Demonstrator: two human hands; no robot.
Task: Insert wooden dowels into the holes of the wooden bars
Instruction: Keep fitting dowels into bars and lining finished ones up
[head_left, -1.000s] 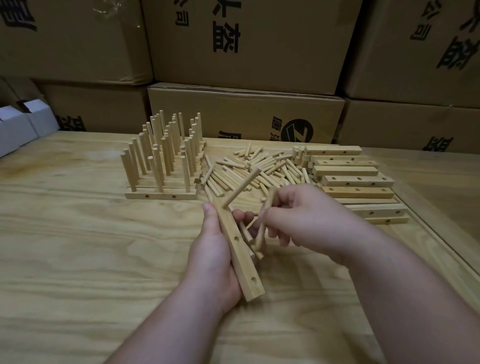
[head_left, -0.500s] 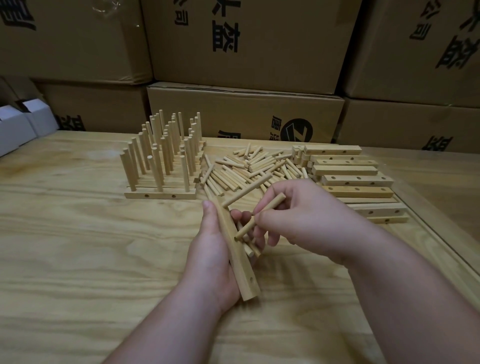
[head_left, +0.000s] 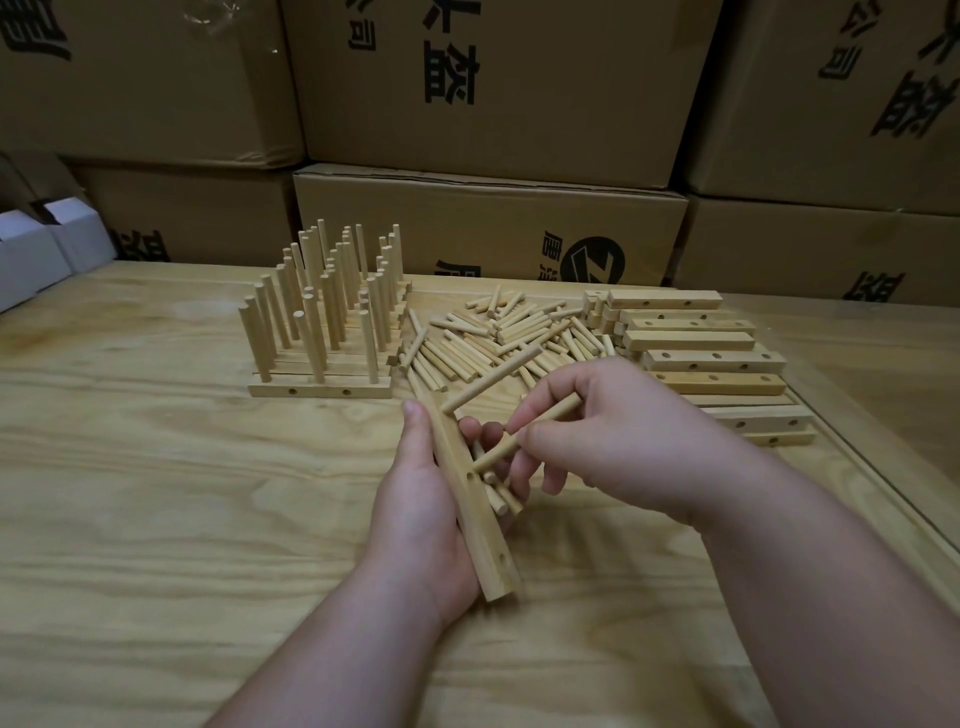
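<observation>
Pale, smooth-sanded wood throughout. Left hand (head_left: 421, 499) wrapped around a square-section wooden bar (head_left: 470, 499), thumb laid along its left face, fingers curled behind it; bar tilted, far end toward the dowel heap, near end with a round drilled hole showing. One round dowel (head_left: 491, 379) already seated in the bar's far hole, slanting up and to the right. Right hand (head_left: 618, 441) pinching a second cylindrical dowel (head_left: 524, 434) between thumb and forefinger, its lower tip at or in the bar's middle hole, depth not discernible. A few more short dowels (head_left: 496, 493) bunched under the right hand's lower fingers, beside the bar.

Behind the hands, on the light plywood table (head_left: 156, 493) with its wavy grain: a loose heap of blunt-ended dowels (head_left: 498, 338). Left of the heap, finished bars (head_left: 319, 387) lined up with upright dowels bristling from them. Right of the heap, a stack of plain bars (head_left: 701, 358), rectangular, drilled with small round holes along their sides.

Matte brown cardboard boxes (head_left: 488, 228) with black print stacked against the far edge of the table; white boxes (head_left: 47, 249) at the left.
</observation>
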